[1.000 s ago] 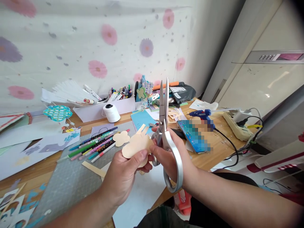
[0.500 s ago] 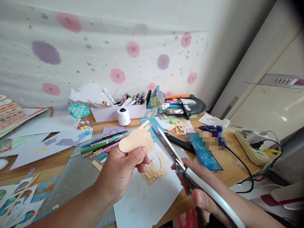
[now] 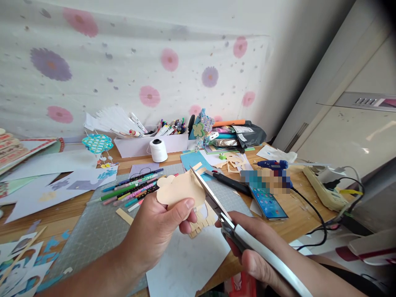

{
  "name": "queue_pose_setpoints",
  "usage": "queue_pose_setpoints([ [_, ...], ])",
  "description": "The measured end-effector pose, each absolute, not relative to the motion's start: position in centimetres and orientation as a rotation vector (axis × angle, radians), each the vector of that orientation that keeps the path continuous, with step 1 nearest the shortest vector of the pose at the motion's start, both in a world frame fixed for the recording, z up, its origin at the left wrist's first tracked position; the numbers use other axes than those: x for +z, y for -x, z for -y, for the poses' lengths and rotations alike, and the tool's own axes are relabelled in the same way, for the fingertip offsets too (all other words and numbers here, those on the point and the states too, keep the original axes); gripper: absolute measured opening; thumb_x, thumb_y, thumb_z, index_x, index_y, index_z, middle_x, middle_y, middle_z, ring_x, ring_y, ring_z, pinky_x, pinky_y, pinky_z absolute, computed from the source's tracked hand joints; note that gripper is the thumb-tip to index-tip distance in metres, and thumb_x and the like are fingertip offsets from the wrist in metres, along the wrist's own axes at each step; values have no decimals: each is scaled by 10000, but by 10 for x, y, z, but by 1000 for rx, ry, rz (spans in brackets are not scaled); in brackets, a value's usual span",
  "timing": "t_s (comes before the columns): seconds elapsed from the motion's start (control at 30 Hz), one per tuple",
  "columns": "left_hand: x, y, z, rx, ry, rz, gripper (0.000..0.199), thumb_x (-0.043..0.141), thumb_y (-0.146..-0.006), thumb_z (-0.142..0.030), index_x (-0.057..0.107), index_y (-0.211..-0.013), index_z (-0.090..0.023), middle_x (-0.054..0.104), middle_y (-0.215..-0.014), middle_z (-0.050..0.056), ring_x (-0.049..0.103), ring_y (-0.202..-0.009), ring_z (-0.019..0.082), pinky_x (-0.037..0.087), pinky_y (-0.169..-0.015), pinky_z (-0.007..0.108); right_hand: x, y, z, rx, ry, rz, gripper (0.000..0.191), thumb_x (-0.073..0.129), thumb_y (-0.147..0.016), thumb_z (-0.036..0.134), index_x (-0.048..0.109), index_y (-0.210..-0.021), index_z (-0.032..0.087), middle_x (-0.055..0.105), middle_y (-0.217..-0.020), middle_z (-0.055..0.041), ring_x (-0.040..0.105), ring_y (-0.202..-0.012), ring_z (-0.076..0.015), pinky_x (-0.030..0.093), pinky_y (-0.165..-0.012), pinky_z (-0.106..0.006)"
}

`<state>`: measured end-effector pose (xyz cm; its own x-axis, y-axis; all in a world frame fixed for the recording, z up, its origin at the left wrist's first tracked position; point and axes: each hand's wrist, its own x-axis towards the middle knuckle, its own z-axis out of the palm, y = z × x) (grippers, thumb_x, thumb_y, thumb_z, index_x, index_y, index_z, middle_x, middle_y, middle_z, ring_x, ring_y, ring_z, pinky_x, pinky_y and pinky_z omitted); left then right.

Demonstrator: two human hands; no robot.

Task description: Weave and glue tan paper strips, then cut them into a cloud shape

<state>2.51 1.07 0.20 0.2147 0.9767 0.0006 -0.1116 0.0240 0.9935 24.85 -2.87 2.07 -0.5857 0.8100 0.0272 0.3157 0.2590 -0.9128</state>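
- While the left hand (image 3: 163, 227) pinches the tan cutout (image 3: 179, 189) between thumb and fingers, the right hand (image 3: 258, 229) grips the scissors (image 3: 247, 237).
- Half a second ago the blades stood clear of the cutout; now they meet its upper right edge, just beyond the left thumb.
- A second ago the scissors pointed upward; now they slant toward the left hand.
- Below the cutout, tan scraps (image 3: 202, 222) lie on white paper (image 3: 185, 260).
- Beyond the left hand lie pens (image 3: 133, 189).
- Beyond the right hand, a phone (image 3: 267, 200) shows icons, partly pixelated.
- Farthest out, a dark bag's label (image 3: 243, 129) is too small to read.
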Motion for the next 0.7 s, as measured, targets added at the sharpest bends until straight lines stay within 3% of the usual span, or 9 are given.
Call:
queue_pose_setpoints([
  [0.43,5,-27,-10,1104,-1127,-947,159,720,-781,-326,668,-776,-176,656,-605,-13,561,-519,113,433,-453,203,21,-244,37,1149,1102,2025,614,397,-891,678,605,-1246,223,686,-850,-67,617,-742,-219,511,-646,-280],
  [0.7,4,-28,-8,1115,-1089,-887,142,723,-782,-308,671,-747,-181,654,-594,-13,567,-495,105,430,-446,195,19,-243,38,1133,1079,2036,612,403,-880,692,631,-1213,232,699,-838,-67,633,-731,-224,524,-643,-284],
])
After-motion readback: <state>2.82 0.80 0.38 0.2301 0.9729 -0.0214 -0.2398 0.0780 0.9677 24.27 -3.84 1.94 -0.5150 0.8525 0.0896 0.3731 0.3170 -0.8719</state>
